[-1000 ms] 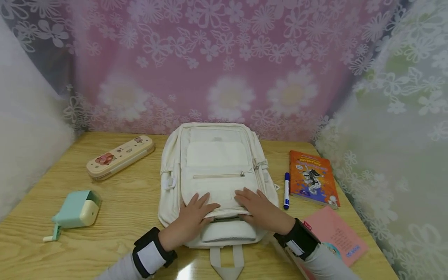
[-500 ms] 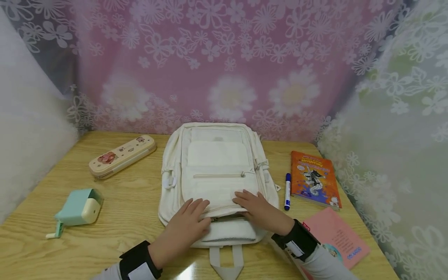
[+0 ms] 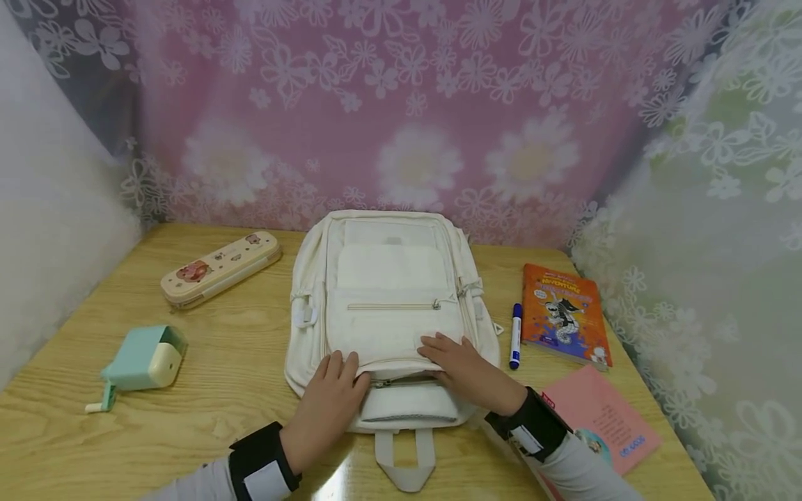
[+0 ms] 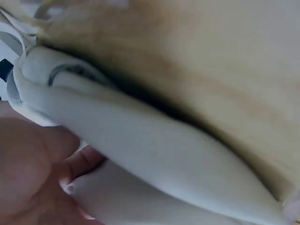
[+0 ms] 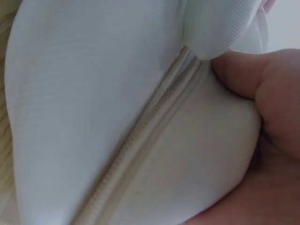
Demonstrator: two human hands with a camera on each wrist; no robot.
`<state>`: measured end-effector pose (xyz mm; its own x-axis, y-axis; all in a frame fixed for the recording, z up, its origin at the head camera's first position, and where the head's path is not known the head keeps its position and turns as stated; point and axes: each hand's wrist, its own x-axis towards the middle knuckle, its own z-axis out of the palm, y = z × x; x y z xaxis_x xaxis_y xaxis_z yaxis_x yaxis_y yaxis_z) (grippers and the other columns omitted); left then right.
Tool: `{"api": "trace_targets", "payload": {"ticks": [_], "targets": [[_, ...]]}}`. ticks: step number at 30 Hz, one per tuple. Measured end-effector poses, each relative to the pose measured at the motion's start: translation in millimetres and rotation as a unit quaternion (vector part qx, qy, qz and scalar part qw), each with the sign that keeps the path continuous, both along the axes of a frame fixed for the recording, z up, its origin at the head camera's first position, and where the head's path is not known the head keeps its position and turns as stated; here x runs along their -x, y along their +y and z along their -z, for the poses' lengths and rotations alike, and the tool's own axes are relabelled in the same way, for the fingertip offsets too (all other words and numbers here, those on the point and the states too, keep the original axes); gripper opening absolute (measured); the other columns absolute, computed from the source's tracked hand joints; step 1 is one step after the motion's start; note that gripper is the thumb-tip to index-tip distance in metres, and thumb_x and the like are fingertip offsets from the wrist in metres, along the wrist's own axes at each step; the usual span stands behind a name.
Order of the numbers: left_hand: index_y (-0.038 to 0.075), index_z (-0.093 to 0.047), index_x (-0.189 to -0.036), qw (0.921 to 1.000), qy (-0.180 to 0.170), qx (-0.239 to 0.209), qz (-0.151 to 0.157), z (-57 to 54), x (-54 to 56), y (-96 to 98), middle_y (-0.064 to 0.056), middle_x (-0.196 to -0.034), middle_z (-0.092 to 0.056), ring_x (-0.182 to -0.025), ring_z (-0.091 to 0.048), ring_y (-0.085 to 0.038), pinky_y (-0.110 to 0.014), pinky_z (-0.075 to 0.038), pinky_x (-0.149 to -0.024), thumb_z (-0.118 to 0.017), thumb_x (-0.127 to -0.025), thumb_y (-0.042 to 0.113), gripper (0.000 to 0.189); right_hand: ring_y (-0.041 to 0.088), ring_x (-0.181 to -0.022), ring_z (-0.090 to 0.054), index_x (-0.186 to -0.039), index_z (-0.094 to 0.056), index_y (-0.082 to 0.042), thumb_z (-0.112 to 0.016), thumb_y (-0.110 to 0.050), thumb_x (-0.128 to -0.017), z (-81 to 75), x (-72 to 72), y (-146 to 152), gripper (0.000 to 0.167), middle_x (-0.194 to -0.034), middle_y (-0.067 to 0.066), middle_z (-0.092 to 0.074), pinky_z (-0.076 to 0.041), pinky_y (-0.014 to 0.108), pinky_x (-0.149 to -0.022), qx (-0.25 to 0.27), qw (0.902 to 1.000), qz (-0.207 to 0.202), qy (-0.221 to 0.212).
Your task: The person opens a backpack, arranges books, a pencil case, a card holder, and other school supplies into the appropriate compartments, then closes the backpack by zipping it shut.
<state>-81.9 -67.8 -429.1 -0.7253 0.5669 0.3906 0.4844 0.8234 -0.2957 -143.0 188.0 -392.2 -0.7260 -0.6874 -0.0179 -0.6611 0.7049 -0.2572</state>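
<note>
The left hand and right hand each pinched cloth on the cream backpack, at 2 sides of its unzipped front pocket, seemingly to spread it open.

The cream backpack lies front up on the wooden table, handle nearest, its near zipper gaping.

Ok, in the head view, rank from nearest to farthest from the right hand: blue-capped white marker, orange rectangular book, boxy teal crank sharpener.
Nearest to the right hand first:
1. Blue-capped white marker, just right of the white fabric backpack.
2. Orange rectangular book, right of the marker.
3. Boxy teal crank sharpener, over on the left.
</note>
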Motion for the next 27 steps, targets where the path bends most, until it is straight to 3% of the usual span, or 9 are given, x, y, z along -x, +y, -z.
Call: {"api": "trace_targets", "payload": {"ticks": [6, 10, 14, 16, 17, 20, 21, 24, 27], "targets": [[0.006, -0.044, -0.081, 0.9998, -0.010, 0.017, -0.005, -4.6, 2.2, 2.5, -0.012, -0.097, -0.045, -0.081, -0.039, -0.024, -0.031, -0.049, -0.077, -0.065, -0.085, 0.011, 0.022, 0.038, -0.129, -0.043, -0.130, -0.052, -0.004, -0.058, -0.013, -0.092, 0.0, -1.0, -3.0, 0.040, -0.138, 0.017, -0.048, -0.031, 0.066, -0.099, -0.002, 1.0000, 0.005, 0.006], [0.009, -0.057, -0.085, 0.9990, -0.044, -0.003, -0.002, -8.6, 1.5, 0.3, -0.010, -0.105, -0.049, -0.086, -0.043, -0.024, -0.033, -0.048, -0.083, -0.071, -0.080, 0.009, 0.014, 0.038, -0.128, -0.044, -0.130, -0.052, -0.004, -0.058, -0.008, -0.091, -2.7, -2.1, -3.5, 0.039, -0.136, 0.016, -0.050, -0.032, 0.066, -0.098, -0.004, 0.9999, 0.010, 0.007], [0.016, -0.064, -0.086, 0.9929, -0.066, -0.095, 0.024, -14.0, -0.9, -8.6, -0.006, -0.114, -0.054, -0.101, -0.051, -0.025, -0.037, -0.044, -0.093, -0.073, -0.079, 0.019, 0.013, 0.035, -0.125, -0.049, -0.129, -0.053, -0.009, -0.060, -0.006, -0.090, -5.0, -2.8, -4.5, 0.040, -0.129, 0.013, -0.057, -0.036, 0.062, -0.097, -0.002, 0.9994, 0.026, 0.025], [0.017, -0.062, -0.083, 0.9876, -0.043, -0.144, 0.044, -17.1, -4.2, -14.9, -0.006, -0.111, -0.055, -0.102, -0.052, -0.024, -0.037, -0.044, -0.092, -0.059, -0.091, 0.030, 0.016, 0.031, -0.120, -0.054, -0.127, -0.054, -0.012, -0.061, -0.007, -0.089, -5.9, -3.4, -6.4, 0.039, -0.123, 0.011, -0.061, -0.041, 0.056, -0.095, -0.002, 0.9983, 0.033, 0.048], [0.017, -0.060, -0.080, 0.9845, -0.027, -0.166, 0.051, -18.8, -5.7, -18.1, -0.005, -0.106, -0.055, -0.099, -0.053, -0.024, -0.036, -0.045, -0.089, -0.051, -0.095, 0.035, 0.026, 0.028, -0.116, -0.057, -0.125, -0.055, -0.014, -0.062, -0.007, -0.089, -6.6, -3.8, -7.5, 0.038, -0.120, 0.009, -0.063, -0.044, 0.052, -0.093, -0.004, 0.9972, 0.035, 0.065], [0.017, -0.057, -0.075, 0.9787, 0.000, -0.197, 0.059, -23.9, -9.1, -30.9, -0.001, -0.088, -0.046, -0.081, -0.046, -0.017, -0.029, -0.042, -0.075, -0.048, -0.096, 0.033, 0.028, 0.021, -0.104, -0.063, -0.121, -0.057, -0.016, -0.064, -0.006, -0.087, -12.2, -5.2, -10.7, 0.037, -0.115, 0.004, -0.066, -0.049, 0.041, -0.085, -0.008, 0.9931, 0.045, 0.108], [0.017, -0.057, -0.074, 0.9786, -0.004, -0.198, 0.055, -26.0, -9.7, -36.5, 0.001, -0.083, -0.043, -0.075, -0.042, -0.014, -0.026, -0.040, -0.069, -0.050, -0.096, 0.031, 0.027, 0.020, -0.100, -0.063, -0.120, -0.057, -0.016, -0.064, -0.005, -0.086, -14.7, -5.6, -11.2, 0.037, -0.113, 0.002, -0.066, -0.049, 0.038, -0.082, -0.007, 0.9916, 0.048, 0.120], [0.017, -0.060, -0.075, 0.9809, -0.047, -0.189, 0.004, -31.2, -7.6, -57.9, 0.006, -0.072, -0.038, -0.062, -0.033, -0.007, -0.019, -0.032, -0.055, -0.073, -0.078, 0.019, 0.013, 0.020, -0.094, -0.064, -0.119, -0.058, -0.016, -0.064, -0.001, -0.085, -24.7, -6.4, -12.4, 0.038, -0.115, 0.001, -0.066, -0.051, 0.035, -0.075, 0.000, 0.9899, 0.060, 0.129], [0.017, -0.062, -0.075, 0.9789, -0.096, -0.165, -0.071, -34.6, 2.2, -82.8, 0.009, -0.063, -0.038, -0.051, -0.033, -0.003, -0.019, -0.028, -0.045, -0.075, -0.078, 0.019, 0.013, 0.022, -0.090, -0.064, -0.119, -0.057, -0.017, -0.063, 0.004, -0.083, -32.8, -6.7, -13.4, 0.042, -0.116, 0.001, -0.066, -0.051, 0.034, -0.070, 0.008, 0.9890, 0.064, 0.133]]}}
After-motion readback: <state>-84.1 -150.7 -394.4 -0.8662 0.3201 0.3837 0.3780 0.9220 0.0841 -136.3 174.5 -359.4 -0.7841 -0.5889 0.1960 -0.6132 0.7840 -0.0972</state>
